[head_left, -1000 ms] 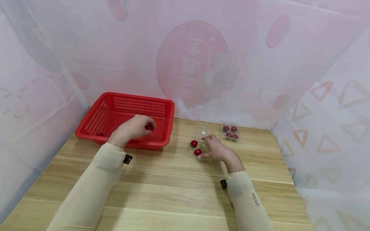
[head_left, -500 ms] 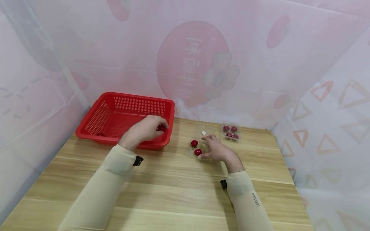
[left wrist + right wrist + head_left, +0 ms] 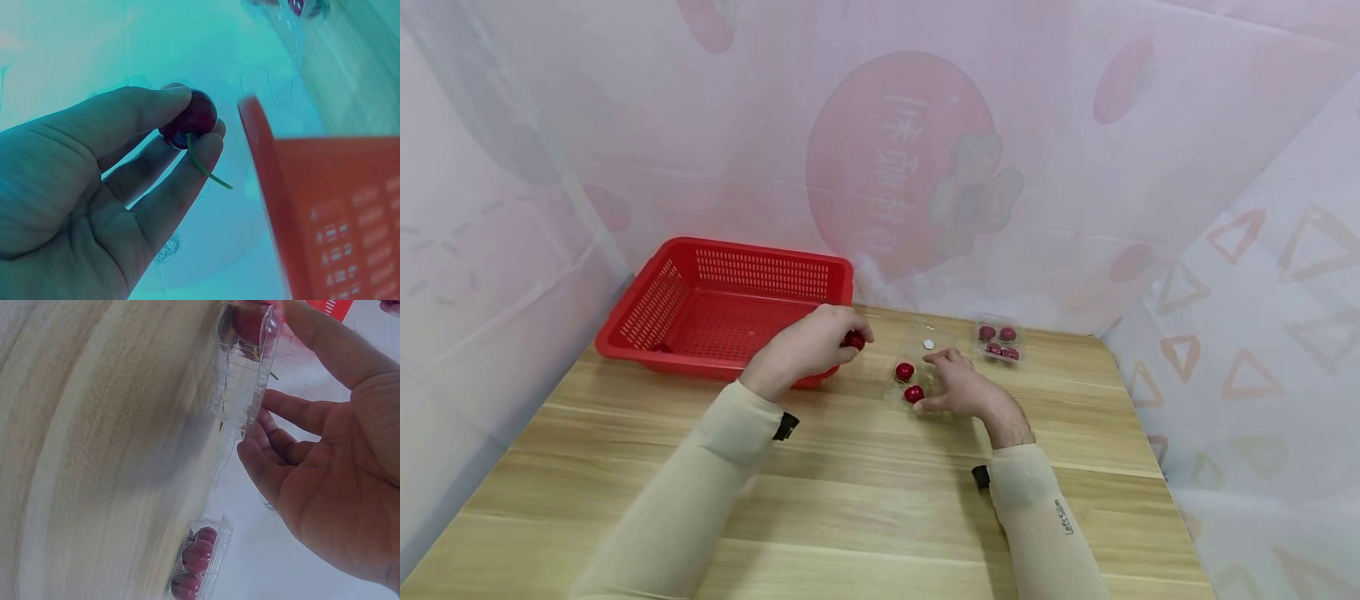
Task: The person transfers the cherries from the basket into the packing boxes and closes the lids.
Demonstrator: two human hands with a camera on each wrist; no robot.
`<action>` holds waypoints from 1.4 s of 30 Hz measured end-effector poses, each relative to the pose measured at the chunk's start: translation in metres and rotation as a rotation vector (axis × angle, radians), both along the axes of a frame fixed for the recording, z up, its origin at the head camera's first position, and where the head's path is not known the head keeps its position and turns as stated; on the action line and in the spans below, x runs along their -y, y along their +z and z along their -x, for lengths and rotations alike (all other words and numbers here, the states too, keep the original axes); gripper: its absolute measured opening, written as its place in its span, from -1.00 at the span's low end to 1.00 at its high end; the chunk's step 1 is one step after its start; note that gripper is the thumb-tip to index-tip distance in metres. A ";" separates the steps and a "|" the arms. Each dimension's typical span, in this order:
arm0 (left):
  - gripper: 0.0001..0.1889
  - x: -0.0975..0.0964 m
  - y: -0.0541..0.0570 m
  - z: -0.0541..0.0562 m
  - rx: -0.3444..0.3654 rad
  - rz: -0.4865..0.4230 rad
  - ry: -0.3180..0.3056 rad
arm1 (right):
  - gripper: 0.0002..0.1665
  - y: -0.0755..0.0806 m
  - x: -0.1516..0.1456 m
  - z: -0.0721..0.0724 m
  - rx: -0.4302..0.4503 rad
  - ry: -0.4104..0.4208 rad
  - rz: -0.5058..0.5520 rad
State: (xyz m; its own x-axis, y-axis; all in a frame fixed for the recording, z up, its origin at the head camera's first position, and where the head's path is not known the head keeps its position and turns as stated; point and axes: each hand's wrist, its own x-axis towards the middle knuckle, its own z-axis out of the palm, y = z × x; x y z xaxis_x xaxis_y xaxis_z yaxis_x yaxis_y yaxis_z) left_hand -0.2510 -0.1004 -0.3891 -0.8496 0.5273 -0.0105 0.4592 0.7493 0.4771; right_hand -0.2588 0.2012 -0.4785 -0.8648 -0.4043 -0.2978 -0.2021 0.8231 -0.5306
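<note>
In the head view my left hand (image 3: 811, 346) is over the right rim of the red basket (image 3: 730, 367). Thumb and fingertips pinch a dark red cherry (image 3: 199, 112), whose green stem hangs free in the left wrist view. My right hand (image 3: 962, 387) holds the right side of a clear plastic clamshell box (image 3: 240, 387) on the table, thumb and fingers spread along its edge. Two cherries lie in its left part, one farther back (image 3: 905, 372) and another nearer the front (image 3: 913, 394). Its lid lies folded open toward the wall, with a white sticker (image 3: 928, 344) on it.
A second clear box (image 3: 998, 342), filled with several dark red cherries, stands right of the open one near the back wall. Something dark red (image 3: 661, 348) lies in the basket's left front corner. Printed cloth walls (image 3: 737, 150) enclose the wooden table (image 3: 850, 500).
My left hand has moved right with the cherry, from inside the basket to over its right rim. My right hand and the open box have stayed put.
</note>
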 end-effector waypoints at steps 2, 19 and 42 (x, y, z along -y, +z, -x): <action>-0.75 -0.006 -0.002 -0.001 -0.008 -0.005 -0.020 | 0.11 0.000 0.000 0.000 0.001 -0.002 0.000; -0.82 -0.048 -0.032 0.001 -0.055 -0.049 -0.098 | 0.11 0.001 0.000 0.001 0.007 0.002 -0.001; -0.82 -0.082 -0.078 0.011 0.082 -0.158 0.022 | 0.10 -0.001 -0.002 0.000 -0.004 0.013 0.008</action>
